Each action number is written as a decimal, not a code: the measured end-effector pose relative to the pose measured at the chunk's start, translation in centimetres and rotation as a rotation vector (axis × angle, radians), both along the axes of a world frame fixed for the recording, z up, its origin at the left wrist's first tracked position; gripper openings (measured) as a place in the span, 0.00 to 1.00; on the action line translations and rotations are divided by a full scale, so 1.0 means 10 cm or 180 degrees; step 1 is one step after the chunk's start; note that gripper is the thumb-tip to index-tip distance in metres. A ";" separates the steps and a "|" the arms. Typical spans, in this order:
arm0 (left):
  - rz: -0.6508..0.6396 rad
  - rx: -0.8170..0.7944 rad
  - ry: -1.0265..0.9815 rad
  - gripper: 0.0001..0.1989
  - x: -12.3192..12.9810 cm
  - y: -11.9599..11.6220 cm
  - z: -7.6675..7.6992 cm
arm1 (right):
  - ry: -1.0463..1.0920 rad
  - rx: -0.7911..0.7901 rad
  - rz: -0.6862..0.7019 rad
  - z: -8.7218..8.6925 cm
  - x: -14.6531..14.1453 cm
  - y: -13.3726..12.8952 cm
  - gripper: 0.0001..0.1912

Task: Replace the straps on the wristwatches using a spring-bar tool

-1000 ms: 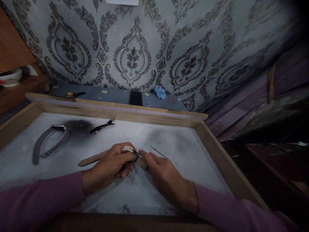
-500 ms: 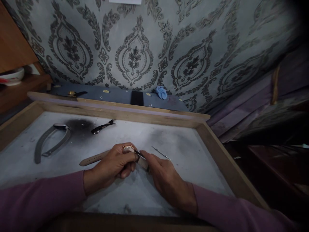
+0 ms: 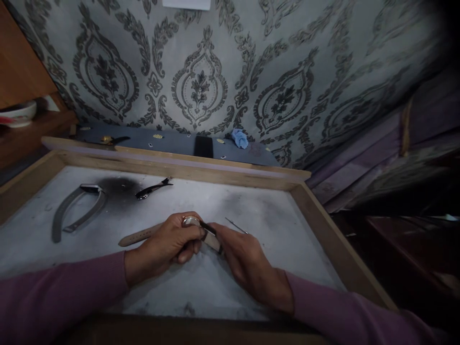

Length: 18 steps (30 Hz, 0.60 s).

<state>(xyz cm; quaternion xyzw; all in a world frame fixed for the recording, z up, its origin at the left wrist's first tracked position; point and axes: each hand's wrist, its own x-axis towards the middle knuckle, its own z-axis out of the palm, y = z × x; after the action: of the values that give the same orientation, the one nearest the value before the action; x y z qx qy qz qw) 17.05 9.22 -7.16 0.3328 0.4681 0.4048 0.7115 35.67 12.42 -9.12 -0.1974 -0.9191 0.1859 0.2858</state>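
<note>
We grip a watch [image 3: 191, 221] in our left hand [image 3: 163, 247], its round case at our thumb tip, its strap [image 3: 212, 240] reaching our right hand [image 3: 249, 261], whose hold we cannot make out.

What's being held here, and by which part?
The left hand grips a wristwatch by its round case, between thumb and fingers. The right hand is at the strap; whether it holds anything is too dark to tell.

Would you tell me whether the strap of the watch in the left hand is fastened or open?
Open: one half of the strap sticks out beyond the left hand, the other runs toward the right hand.
</note>
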 end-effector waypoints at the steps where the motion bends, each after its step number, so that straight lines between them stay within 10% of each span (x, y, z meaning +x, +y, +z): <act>1: -0.0001 -0.0002 0.0016 0.03 0.00 0.00 0.00 | 0.0033 -0.0036 0.0003 -0.01 0.00 0.00 0.27; 8: -0.0014 0.0084 -0.0073 0.02 0.00 0.00 -0.04 | -0.0292 0.1050 -0.0010 -0.06 0.03 0.05 0.32; 15: -0.0001 0.0024 -0.0077 0.04 -0.02 0.02 -0.03 | 0.0375 -0.0578 0.0012 0.09 -0.07 0.02 0.19; 18: -0.0018 0.0041 -0.0098 0.04 -0.03 0.02 -0.03 | 0.0231 -0.0155 0.0003 0.06 -0.05 0.03 0.23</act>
<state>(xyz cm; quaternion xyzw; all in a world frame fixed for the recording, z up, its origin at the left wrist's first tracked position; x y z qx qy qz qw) 16.79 9.40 -7.46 0.3324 0.4535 0.4109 0.7176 35.15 12.75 -8.54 -0.1970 -0.9035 0.2154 0.3139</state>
